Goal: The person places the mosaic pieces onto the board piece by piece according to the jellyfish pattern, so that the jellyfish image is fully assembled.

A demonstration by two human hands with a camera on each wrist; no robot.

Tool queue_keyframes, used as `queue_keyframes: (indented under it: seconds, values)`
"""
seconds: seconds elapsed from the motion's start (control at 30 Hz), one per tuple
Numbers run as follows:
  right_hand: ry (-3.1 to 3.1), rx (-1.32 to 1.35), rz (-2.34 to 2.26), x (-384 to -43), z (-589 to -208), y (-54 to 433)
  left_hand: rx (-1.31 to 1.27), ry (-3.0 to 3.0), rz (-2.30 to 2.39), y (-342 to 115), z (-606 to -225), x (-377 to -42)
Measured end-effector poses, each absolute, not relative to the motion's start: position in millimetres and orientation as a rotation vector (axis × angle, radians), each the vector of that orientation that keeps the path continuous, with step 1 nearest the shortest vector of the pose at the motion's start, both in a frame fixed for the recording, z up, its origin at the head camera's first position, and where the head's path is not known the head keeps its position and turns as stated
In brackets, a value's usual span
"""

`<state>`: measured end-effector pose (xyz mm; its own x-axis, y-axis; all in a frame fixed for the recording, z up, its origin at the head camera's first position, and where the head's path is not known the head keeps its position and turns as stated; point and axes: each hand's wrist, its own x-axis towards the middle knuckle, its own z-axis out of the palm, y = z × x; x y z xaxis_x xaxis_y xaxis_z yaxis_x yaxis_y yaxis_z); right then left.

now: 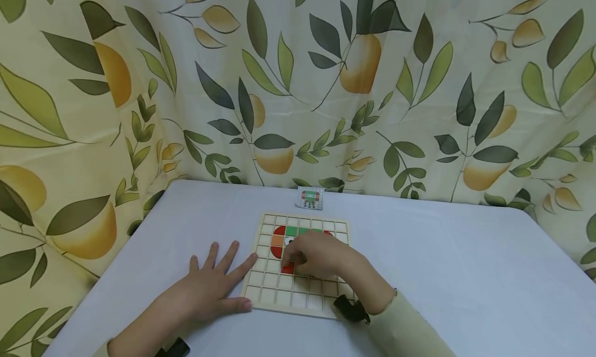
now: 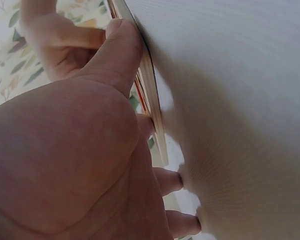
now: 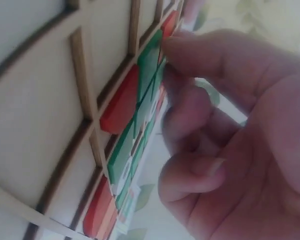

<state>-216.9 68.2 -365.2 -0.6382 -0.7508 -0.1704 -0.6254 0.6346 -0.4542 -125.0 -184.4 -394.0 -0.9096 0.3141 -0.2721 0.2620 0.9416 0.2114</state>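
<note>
A wooden grid board (image 1: 267,295) lies on the table with red, green and orange tiles set in its squares. Over it my right hand (image 1: 318,253) bends down, thumb and forefinger at a red tile (image 1: 287,269) in the lower row of the pattern. In the right wrist view the thumb tip (image 3: 177,47) is right at that row, beside a green tile (image 3: 149,60); the other fingers are curled in. My left hand (image 1: 209,287) is spread at the board's left side. Its thumb (image 2: 121,45) touches the board's edge, and the forefinger reaches the rim.
Behind the board lies a small picture card (image 1: 309,197) showing a red and green figure on a grid. White cloth covers the table (image 1: 419,274). A curtain (image 1: 298,88) with a leaf and fruit print hangs along the back and left.
</note>
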Motion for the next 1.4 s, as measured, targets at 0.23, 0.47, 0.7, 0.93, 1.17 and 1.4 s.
queue_keyframes:
  seconds: [0.23,0.47,0.7,0.93,1.17,1.4]
  values:
    - [2.424,-1.095,-0.559,-216,-363,77,0.418,2.79,0.244,-183,-396,-125]
    - [2.497,-1.061,-0.731,-218,-354,122,0.397,2.769,0.244,-180,-398,-127]
    - [2.559,-0.79,-0.621,-198,-358,190,0.401,2.769,0.234,-178,-396,-126]
    - [2.562,-0.406,-0.337,-177,-365,215,0.393,2.761,0.239,-178,-395,-125]
    - [2.615,-0.467,-0.382,-174,-374,198,0.366,2.765,0.253,-182,-396,-126]
    - [2.572,-0.425,-0.577,-180,-376,188,0.38,2.766,0.277,-184,-397,-128]
